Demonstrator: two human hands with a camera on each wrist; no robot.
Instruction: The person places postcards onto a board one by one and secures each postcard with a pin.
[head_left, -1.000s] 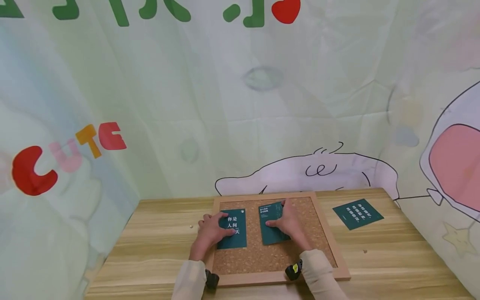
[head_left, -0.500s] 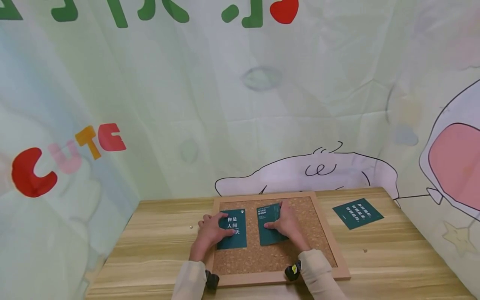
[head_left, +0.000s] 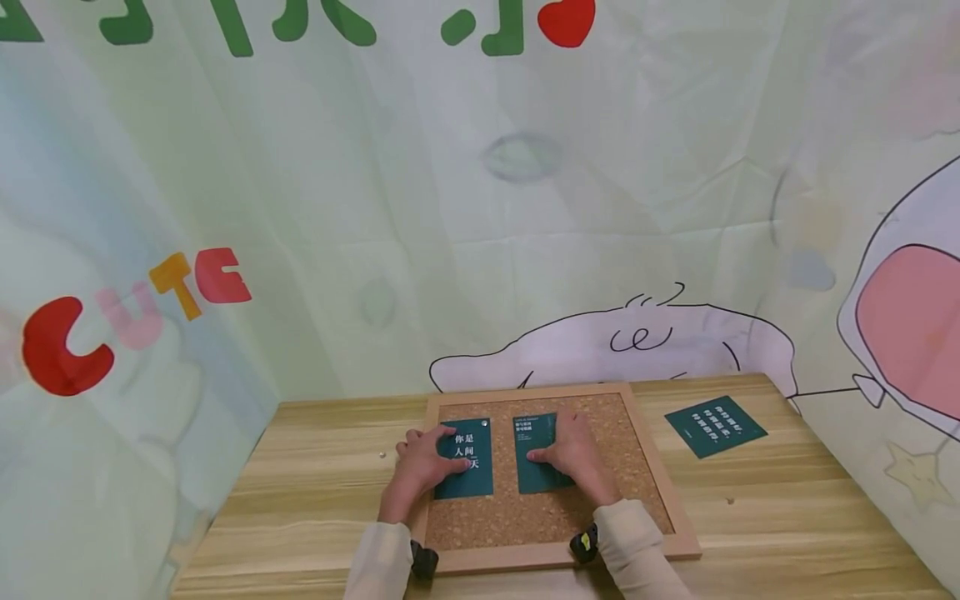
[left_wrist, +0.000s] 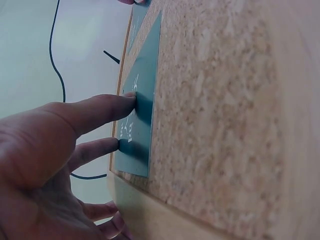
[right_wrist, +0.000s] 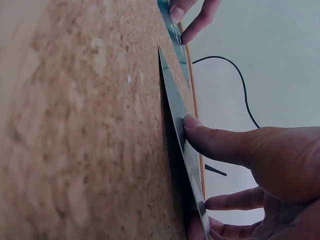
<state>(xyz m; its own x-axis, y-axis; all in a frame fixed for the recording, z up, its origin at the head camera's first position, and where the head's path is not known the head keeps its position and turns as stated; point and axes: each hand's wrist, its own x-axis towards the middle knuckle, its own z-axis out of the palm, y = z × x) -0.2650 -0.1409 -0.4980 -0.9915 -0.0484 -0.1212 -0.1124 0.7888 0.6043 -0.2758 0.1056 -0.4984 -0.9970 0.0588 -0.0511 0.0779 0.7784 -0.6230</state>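
Observation:
A framed corkboard (head_left: 506, 525) lies flat on the table. On its left part is a dark green card (head_left: 480, 483) with white lettering and a small pin (head_left: 484, 423) at its upper right corner. My left hand (head_left: 422, 462) rests thumb and index fingertips on that card, fingers fairly straight. To its right, my right hand (head_left: 579, 454) pinches a second green card (head_left: 532, 477) by its right side. In the right wrist view the thumb is on top and fingers are under this card (right_wrist: 175, 107); its near edge stands off the cork, with a dark gap beneath.
Another green card (head_left: 716, 427) lies on the wooden table (head_left: 315, 483) right of the board. One tiny pin (head_left: 382, 454) lies left of the board, and a small brownish object (head_left: 731, 502) to the right. A printed curtain (head_left: 420, 208) hangs behind the table.
My right hand has shifted the second card slightly left and turned it straighter, closer in line with the first card. The left hand has stayed in place.

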